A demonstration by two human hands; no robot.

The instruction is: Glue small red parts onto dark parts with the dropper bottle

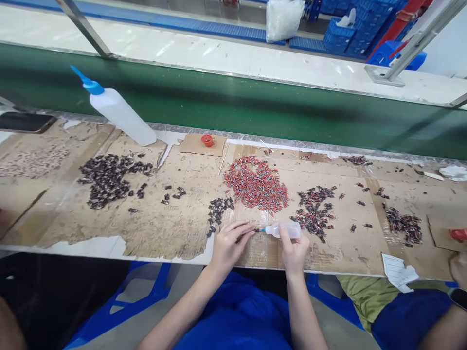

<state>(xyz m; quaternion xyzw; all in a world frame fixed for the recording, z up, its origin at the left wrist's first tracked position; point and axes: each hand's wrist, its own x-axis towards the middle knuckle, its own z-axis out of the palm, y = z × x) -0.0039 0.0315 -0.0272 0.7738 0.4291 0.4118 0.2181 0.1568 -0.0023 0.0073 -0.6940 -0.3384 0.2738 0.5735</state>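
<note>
At the far left, a phone (25, 122) is cut off by the picture's edge; below it, pale pieces (32, 161) lie too blurred to make out singly. Next comes a heap of black parts (105, 180), and behind it a large white bottle (122, 114) leans, its blue nozzle pointing up and left. A red cap (207, 140) sits on a cardboard square (188, 145); what is in it is hard to make out.

A smaller dark pile (218, 212) lies just beside the person's left hand (229, 240), whose thumb and fingertips pinch a small dark piece (257, 230) near the table's front edge. The fingers hide most of that piece. A pile of red parts (255, 184) spreads behind. The blue tip of a small clear bottle (273, 230) meets the piece, or nearly; actual contact cannot be told. The right hand (295, 249) grips this bottle, its thumb covering part of the side.

Farther right are dark-and-red pieces (315, 214), a torn paper (397, 271), and a co-worker's hand (458, 268), cut off by the edge; its grip cannot be told.
</note>
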